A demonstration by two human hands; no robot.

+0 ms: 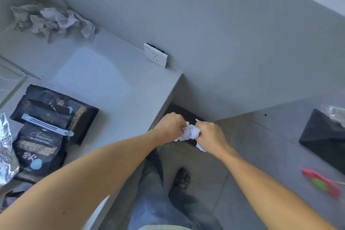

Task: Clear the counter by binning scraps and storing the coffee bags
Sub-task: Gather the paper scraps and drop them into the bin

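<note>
Both hands grip one wad of white paper [190, 132] btwn them: left hand [170, 127] and right hand [211, 134] have fingers curled tight round it, knuckles up, held off the end of the surface [104, 73]. Directly under/just beyond the hands sits a dark bin [179, 113], mostly hidden by them, so the drop looks near-vertical; neither hand is clearly nearer.

More crumpled paper [50, 20] lies far fwd-left of the hands, in the back corner. Coffee bags [54, 114] lie left of the left hand, flat, long axis running diagonally toward the person, a pale clip [46, 125] across them. Front bag reads "Treasure", "BLUE MOUNTAIN" plus Chinese characters I can't make out. Foil [5, 147] is at far left.
</note>
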